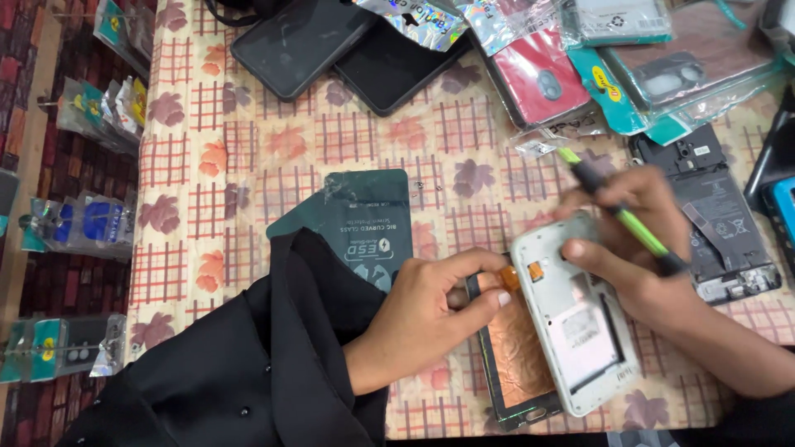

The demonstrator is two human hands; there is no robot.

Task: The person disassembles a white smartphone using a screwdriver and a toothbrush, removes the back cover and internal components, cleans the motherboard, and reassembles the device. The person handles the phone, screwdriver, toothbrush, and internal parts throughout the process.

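My left hand [431,310], in a black sleeve, pinches the top edge of a phone screen panel [517,356] whose copper-coloured back faces up. My right hand [638,240] grips a white phone mid-frame [580,331], tilted up off the panel, and also holds a green and black screwdriver [621,215] across its fingers. An orange flex strip [513,277] shows between the two parts by my left fingertips.
A dark green screen-protector packet [373,219] lies on the patterned tablecloth [248,165]. Two dark phones [331,41] sit at the back, with packaged phone covers [629,58] to the right. An opened black phone [716,223] lies at the right. More packets hang at the left [91,108].
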